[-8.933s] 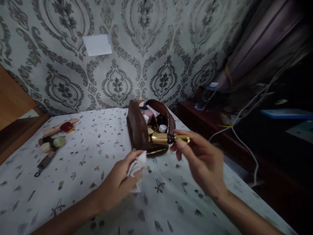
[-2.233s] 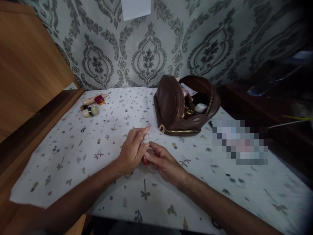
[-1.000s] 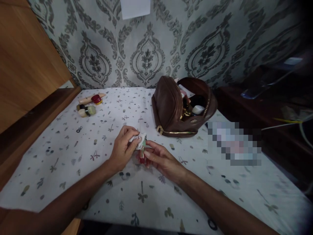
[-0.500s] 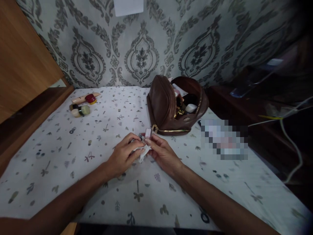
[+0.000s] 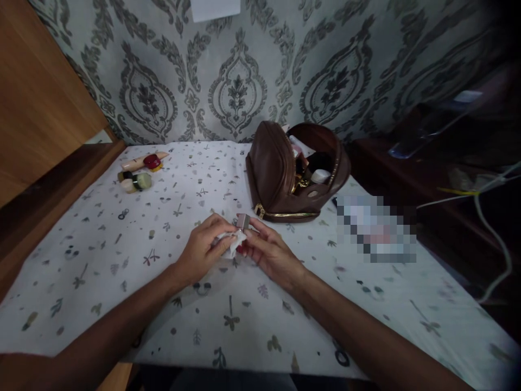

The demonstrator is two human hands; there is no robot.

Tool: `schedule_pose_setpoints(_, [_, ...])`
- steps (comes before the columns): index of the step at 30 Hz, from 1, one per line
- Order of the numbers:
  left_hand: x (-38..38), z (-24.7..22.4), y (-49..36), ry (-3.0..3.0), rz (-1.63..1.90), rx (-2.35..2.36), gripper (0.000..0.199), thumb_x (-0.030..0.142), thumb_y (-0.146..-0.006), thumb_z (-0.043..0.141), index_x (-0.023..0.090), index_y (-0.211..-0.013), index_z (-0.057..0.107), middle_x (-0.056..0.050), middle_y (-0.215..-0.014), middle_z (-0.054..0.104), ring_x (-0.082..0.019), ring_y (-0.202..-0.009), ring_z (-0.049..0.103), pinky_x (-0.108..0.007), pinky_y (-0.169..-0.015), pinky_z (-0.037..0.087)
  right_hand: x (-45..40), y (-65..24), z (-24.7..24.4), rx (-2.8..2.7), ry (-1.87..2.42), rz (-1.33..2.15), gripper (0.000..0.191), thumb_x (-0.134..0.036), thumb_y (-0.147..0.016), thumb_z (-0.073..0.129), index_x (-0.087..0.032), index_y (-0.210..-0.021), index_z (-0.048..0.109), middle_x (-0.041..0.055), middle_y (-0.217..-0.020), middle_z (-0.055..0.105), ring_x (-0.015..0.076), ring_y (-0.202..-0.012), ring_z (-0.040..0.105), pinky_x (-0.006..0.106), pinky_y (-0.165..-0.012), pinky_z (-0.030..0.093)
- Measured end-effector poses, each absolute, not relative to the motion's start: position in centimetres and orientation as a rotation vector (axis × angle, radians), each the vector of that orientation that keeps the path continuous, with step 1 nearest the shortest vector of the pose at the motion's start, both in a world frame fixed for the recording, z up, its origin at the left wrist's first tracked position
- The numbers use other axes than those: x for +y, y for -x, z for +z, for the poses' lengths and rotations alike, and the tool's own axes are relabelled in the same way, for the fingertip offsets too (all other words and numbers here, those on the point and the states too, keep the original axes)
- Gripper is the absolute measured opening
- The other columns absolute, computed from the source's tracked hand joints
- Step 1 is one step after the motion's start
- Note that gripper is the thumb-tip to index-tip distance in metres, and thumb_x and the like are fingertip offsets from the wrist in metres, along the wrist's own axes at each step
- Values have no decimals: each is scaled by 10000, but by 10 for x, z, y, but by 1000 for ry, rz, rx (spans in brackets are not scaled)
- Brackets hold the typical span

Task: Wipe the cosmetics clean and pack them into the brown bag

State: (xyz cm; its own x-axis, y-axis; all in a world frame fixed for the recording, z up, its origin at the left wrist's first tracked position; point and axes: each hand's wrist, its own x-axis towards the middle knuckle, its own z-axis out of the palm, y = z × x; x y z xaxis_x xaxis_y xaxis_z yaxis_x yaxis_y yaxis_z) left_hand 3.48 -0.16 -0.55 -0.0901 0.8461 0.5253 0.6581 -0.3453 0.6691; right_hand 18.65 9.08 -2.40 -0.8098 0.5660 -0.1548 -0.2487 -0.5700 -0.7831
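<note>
My left hand (image 5: 209, 243) pinches a crumpled white tissue (image 5: 233, 248), pressed against a small box-shaped item (image 5: 243, 221) with a greyish-pink face. That item is in the fingers of my right hand (image 5: 269, 247); its exact kind is too small to tell. A bit of red shows below it, between the two hands. Just beyond my hands stands an open brown cosmetic bag (image 5: 268, 168) with a gold zipper. Inside the bag are a white-lidded jar (image 5: 320, 176) and other small items, partly hidden.
At the back left lie a beige tube (image 5: 133, 163), a red-lidded jar (image 5: 152, 161) and a greenish jar (image 5: 142, 181) beside other small containers. A blurred-out flat object (image 5: 376, 231) lies at the right. Cables (image 5: 494, 239) hang past the table's right edge; a wooden cabinet (image 5: 49, 81) borders the left.
The small box-shaped item has tilted in my right fingers, and some red now shows beneath it. My left hand and the tissue have shifted slightly. The camera view has moved a little.
</note>
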Motion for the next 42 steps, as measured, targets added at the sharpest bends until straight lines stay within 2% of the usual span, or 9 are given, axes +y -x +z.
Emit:
schedule_pose_setpoints(7, [-3,-3,-38,-1985,1337,1607,102,228,-949,544,185,-954,636,-26,-858,603,-143,-806,594,-257,-737,463,94,-186,-21,-1142,622,2240,372,-343,-674,851,-220,-986,690,-8,-844,656,113,-711,577,227,-618,471])
schedule_pose_setpoints(13, [-2,-3,-35,-1710,1396,1865,121,293,-939,527,193,-934,594,-2,-849,621,-143,-777,572,-250,-721,440,88,-189,-19,-1314,497,2361,539,-325,-720,818,-249,-1194,574,-19,-805,686,131,-683,631,271,-667,482])
schedule_pose_setpoints(18, [0,-4,-36,-1526,1333,1855,197,360,-945,489,191,-982,584,12,-820,613,-136,-729,547,-248,-683,423,89,-189,-15,-1281,545,2242,459,-300,-687,840,-254,-1032,541,-36,-824,684,118,-690,624,261,-680,476])
schedule_pose_setpoints(23, [1,-7,-40,-1299,1250,1590,324,489,-976,403,198,-947,542,53,-635,502,-100,-519,475,-227,-539,398,95,-188,-16,-1229,609,1917,423,-305,-668,848,-265,-948,534,-44,-850,635,130,-769,616,283,-746,523])
schedule_pose_setpoints(28, [0,-7,-45,-1076,1241,1361,457,618,-883,534,197,-1055,483,51,-665,563,-70,-433,455,-202,-447,370,92,-189,-11,-1376,556,1779,397,-309,-683,846,-264,-909,523,-31,-846,644,139,-747,605,280,-709,516])
schedule_pose_setpoints(33, [-3,-2,-48,-1078,1249,1404,433,614,-914,481,193,-815,490,65,-514,504,-65,-407,381,-177,-404,289,87,-193,-10,-1555,583,1668,282,-386,-740,802,-244,-870,596,-6,-802,631,154,-704,575,282,-650,473])
schedule_pose_setpoints(36, [-4,0,-50,-1054,1326,1457,428,598,-922,483,200,-765,488,74,-492,477,-69,-422,394,-172,-430,316,85,-197,-10,-1648,580,1586,256,-422,-833,710,-252,-1020,667,7,-805,616,148,-659,549,289,-610,453])
schedule_pose_setpoints(39, [-5,1,-54,-1012,1393,1511,443,611,-919,475,208,-736,491,71,-476,479,-82,-419,415,-181,-438,336,83,-201,-5,-1671,539,1572,307,-426,-899,628,-259,-1155,651,20,-834,612,147,-666,569,302,-619,474])
schedule_pose_setpoints(42, [-3,3,-60,-955,1422,1587,501,643,-920,431,213,-665,462,63,-427,456,-95,-391,420,-195,-418,335,88,-213,9,-1601,538,1558,276,-413,-884,653,-255,-1106,608,29,-888,649,148,-681,608,293,-604,499])
